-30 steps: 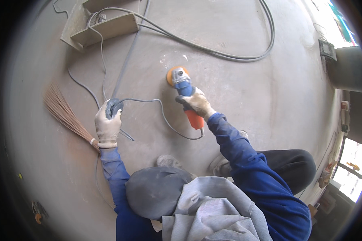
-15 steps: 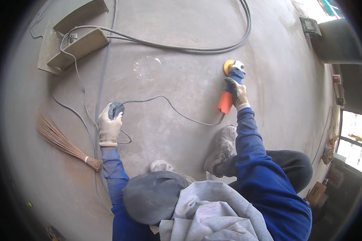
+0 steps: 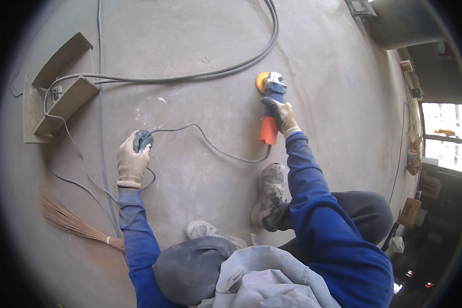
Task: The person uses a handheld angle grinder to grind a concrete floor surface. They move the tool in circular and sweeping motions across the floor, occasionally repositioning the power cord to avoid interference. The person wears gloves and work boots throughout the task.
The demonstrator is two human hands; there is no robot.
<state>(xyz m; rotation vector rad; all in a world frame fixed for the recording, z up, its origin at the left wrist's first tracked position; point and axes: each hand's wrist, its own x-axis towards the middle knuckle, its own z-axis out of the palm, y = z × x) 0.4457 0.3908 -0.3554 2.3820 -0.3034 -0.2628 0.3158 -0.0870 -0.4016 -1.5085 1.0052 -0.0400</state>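
My right hand (image 3: 282, 115), in a pale glove with dark fingertips, is wrapped round an angle grinder (image 3: 275, 91). Blue at the head and orange at the handle end, the grinder has a yellow disc (image 3: 262, 82) on its left side. From its rear a grey power cord (image 3: 203, 131) loops across the floor to my left hand (image 3: 131, 160). That hand, gloved alike, is closed round the cord, and a bit of it trails out below. Whether the disc touches the floor I cannot tell.
A twig broom (image 3: 77, 218) lies left of my left forearm. At the upper left stands a board box (image 3: 69, 105) with cords running from it, and a thick cable (image 3: 210, 74) crosses the grey floor (image 3: 205, 174). My shoe (image 3: 268, 192) is below the grinder. Boxes (image 3: 409, 211) line the right side.
The view has turned, so the box, broom and cables sit elsewhere in it. Both hands show slightly further left. The grinder and the cord stay held.
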